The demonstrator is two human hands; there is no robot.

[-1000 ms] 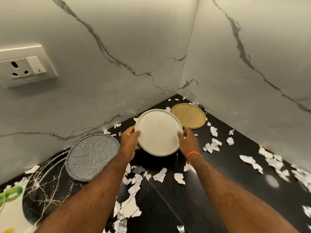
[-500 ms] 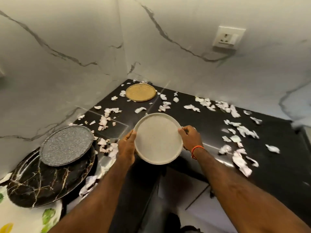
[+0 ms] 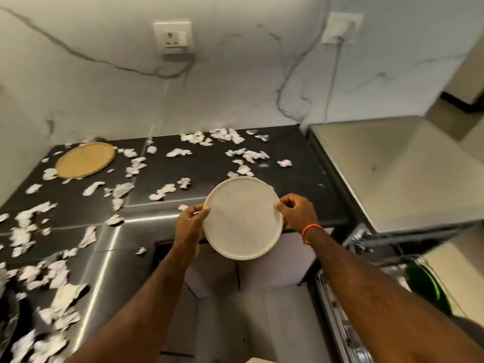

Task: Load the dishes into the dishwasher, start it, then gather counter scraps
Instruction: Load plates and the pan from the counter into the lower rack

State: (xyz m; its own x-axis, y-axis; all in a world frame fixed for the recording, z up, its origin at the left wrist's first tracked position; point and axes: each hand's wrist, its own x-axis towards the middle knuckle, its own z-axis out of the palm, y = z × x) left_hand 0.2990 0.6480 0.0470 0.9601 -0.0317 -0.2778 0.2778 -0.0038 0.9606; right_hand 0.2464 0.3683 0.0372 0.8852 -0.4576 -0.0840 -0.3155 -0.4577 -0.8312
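Round cream plate [image 3: 242, 218], matte and faintly speckled with a low raised rim, is held off the counter [image 3: 288, 184] at its near edge, face tilted toward me. My left hand [image 3: 190, 226] grips its left rim, fingers curled; my right hand [image 3: 297, 214] pinches the right rim. Glossy black counter carries crumpled white paper scraps [image 3: 136, 166] and, far left, a round gold plate [image 3: 85, 160], grainy. Brushed-steel dishwasher [image 3: 392, 174] stands right.

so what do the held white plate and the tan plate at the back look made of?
White plate: probably matte ceramic or melamine; off-white, faint specks, no glare, thick raised rim. Left hand and right hand grip its edges. Tan plate: grainy golden-brown, maybe speckled ceramic or woven fibre; too blurred to settle.
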